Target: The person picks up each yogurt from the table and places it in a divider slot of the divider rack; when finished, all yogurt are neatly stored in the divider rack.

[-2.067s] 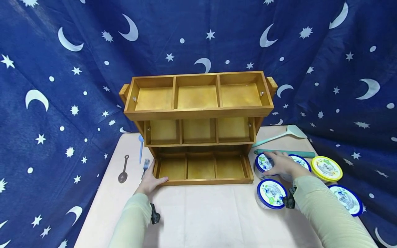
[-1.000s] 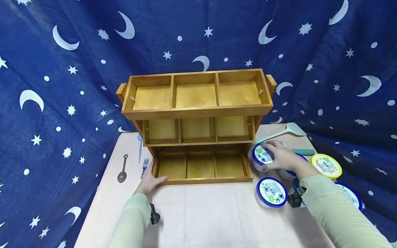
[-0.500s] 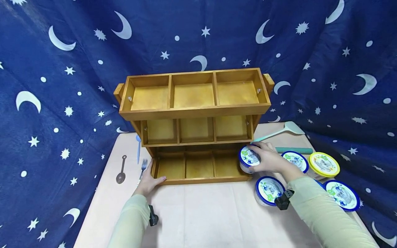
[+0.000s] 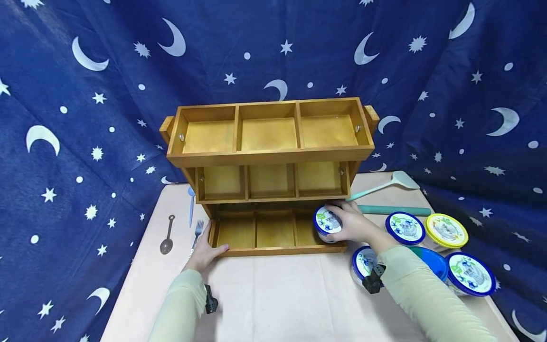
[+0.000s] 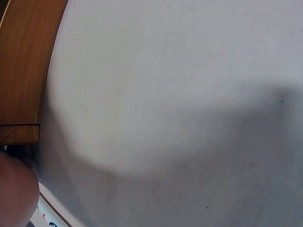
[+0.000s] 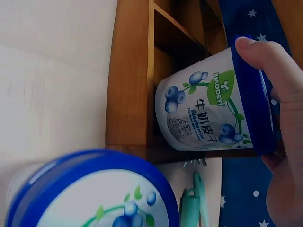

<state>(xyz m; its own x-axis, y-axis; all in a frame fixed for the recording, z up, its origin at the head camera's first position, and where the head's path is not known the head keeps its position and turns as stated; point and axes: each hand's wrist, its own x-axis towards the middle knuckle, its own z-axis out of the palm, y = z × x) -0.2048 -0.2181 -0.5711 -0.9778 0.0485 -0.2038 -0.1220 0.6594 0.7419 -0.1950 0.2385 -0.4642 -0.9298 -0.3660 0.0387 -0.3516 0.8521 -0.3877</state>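
Observation:
My right hand (image 4: 356, 224) grips a white plastic tub with a blue lid (image 4: 328, 220) by the lid, fingers and thumb on opposite sides. The tub is over the right compartment of the bottom tier of a three-tier wooden organizer (image 4: 269, 158). In the right wrist view, the tub (image 6: 201, 106) shows a blueberry print, its lower end inside the compartment; whether it touches the floor there is hidden. At the organizer's front left corner, my left hand (image 4: 204, 251) lies against the bottom tier, thumb along the front edge and fingers along the side.
More lidded tubs are at right: a blue-lidded one (image 4: 364, 262) in front, another blue-lidded one (image 4: 405, 227) and a yellow-lidded one (image 4: 446, 230) behind. A turquoise spatula (image 4: 401, 179) and green rod (image 4: 397, 210) lie beyond. At left are a brown spoon (image 4: 166, 244) and fork (image 4: 198, 229).
My right hand has lifted the tub from the table right of the organizer and moved it left, over the bottom tier's right compartment. The left hand has stayed at the corner.

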